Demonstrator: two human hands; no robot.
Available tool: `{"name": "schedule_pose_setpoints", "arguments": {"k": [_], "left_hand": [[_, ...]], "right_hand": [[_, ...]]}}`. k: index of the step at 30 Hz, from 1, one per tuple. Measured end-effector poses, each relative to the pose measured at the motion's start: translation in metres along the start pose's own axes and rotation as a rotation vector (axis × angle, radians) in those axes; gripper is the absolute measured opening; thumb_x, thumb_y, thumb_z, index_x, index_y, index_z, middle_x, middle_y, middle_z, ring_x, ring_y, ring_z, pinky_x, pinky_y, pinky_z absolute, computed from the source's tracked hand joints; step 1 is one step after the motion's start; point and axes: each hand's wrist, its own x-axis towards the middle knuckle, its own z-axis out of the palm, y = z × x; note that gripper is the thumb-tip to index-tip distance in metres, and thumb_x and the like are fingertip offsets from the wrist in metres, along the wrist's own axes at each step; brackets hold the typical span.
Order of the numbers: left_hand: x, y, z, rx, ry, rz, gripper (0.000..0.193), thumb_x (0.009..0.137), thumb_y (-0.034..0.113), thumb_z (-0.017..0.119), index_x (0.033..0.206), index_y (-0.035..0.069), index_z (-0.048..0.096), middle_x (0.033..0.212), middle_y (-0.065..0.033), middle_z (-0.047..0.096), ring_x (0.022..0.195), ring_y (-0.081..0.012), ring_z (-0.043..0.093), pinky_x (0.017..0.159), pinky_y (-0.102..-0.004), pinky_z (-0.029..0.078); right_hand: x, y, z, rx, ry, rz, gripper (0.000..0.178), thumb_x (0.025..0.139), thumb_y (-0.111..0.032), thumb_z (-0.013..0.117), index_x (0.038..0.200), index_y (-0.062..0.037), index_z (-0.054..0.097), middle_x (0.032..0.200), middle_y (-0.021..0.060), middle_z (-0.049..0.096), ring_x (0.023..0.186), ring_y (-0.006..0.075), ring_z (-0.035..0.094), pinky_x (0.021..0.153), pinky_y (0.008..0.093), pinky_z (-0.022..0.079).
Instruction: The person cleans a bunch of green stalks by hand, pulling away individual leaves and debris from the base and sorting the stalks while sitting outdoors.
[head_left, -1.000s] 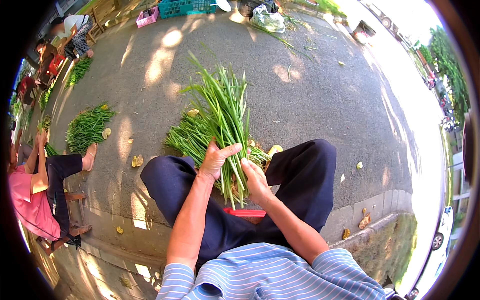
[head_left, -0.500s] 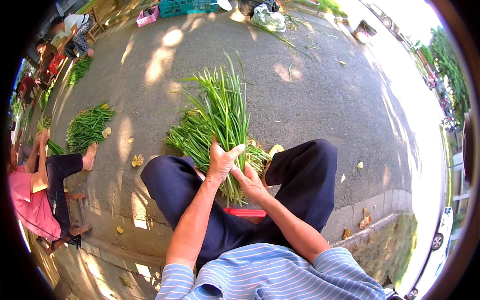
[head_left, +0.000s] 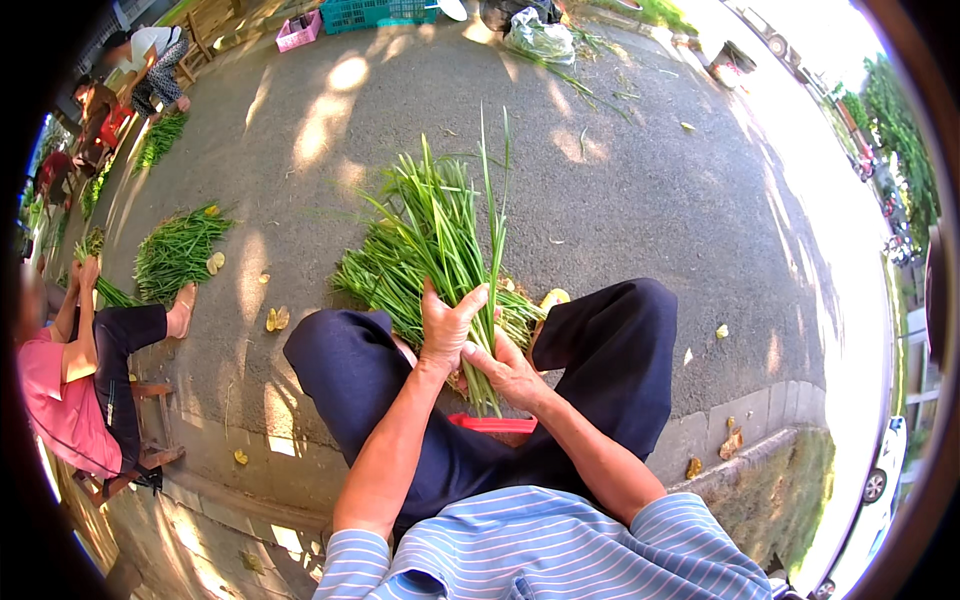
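Note:
Between my knees I hold a bunch of long, grass-like green leaves (head_left: 445, 225), its tips spread away from me and its pale stem ends pointing toward my lap. My left hand (head_left: 445, 328) is closed round the left side of the stems, thumb across them. Lower down, my right hand (head_left: 510, 372) closes on the stems at the right, its thumb near the left palm. A few upright blades lean apart on the right side. Under and behind the bunch lies a heap of the same greens (head_left: 365, 270) on the ground, partly hidden by my hands.
A red plastic edge (head_left: 492, 424) shows between my thighs. At left sits a person in pink (head_left: 70, 395) beside another heap of greens (head_left: 178, 250). Teal (head_left: 375, 14) and pink crates (head_left: 298, 32) and a clear plastic bag (head_left: 540, 38) are at the far side.
The bunch's leaves have shifted in my hands; a few blades on the right now stand apart from the rest. The stem ends have moved slightly right.

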Motion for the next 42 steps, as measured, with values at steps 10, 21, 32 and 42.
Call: {"name": "schedule_pose_setpoints", "arguments": {"k": [10, 21, 32, 42], "left_hand": [[0.005, 0.020, -0.018, -0.361, -0.241, -0.493, 0.056, 0.085, 0.036, 0.059, 0.124, -0.003, 0.051, 0.101, -0.0182, 0.064, 0.090, -0.0284, 0.064, 0.084, -0.0400, 0.053], [0.002, 0.011, -0.012, -0.025, -0.139, -0.236, 0.027, 0.083, 0.015, 0.067, 0.105, 0.003, 0.057, 0.075, -0.0079, 0.062, 0.063, -0.0198, 0.065, 0.055, -0.0315, 0.057], [0.003, -0.039, -0.001, 0.471, 0.053, 0.303, 0.033, 0.082, 0.007, 0.069, 0.109, 0.004, 0.050, 0.089, -0.0039, 0.061, 0.069, -0.0111, 0.058, 0.061, -0.0249, 0.051], [0.018, -0.002, -0.016, -0.241, -0.045, -0.250, 0.044, 0.091, 0.046, 0.054, 0.107, 0.006, 0.059, 0.090, -0.0098, 0.065, 0.070, -0.0215, 0.064, 0.062, -0.0353, 0.055]], "right_hand": [[-0.007, 0.002, 0.007, 0.110, -0.053, -0.092, 0.026, 0.096, -0.028, 0.054, 0.113, -0.0104, 0.045, 0.082, 0.0028, 0.058, 0.062, 0.0120, 0.057, 0.054, 0.0267, 0.048], [-0.008, 0.005, 0.011, 0.095, -0.050, -0.080, 0.035, 0.090, -0.022, 0.064, 0.115, -0.0072, 0.045, 0.093, 0.0057, 0.060, 0.075, 0.0161, 0.064, 0.067, 0.0299, 0.054], [0.009, 0.039, 0.004, -0.188, 0.273, -0.194, 0.034, 0.072, -0.004, 0.068, 0.101, -0.0010, 0.049, 0.070, 0.0051, 0.060, 0.058, 0.0135, 0.059, 0.054, 0.0294, 0.048], [-0.001, 0.001, 0.003, 0.075, 0.082, 0.089, 0.026, 0.074, -0.002, 0.069, 0.093, -0.0049, 0.053, 0.068, 0.0037, 0.058, 0.049, 0.0119, 0.054, 0.046, 0.0256, 0.045]]}}
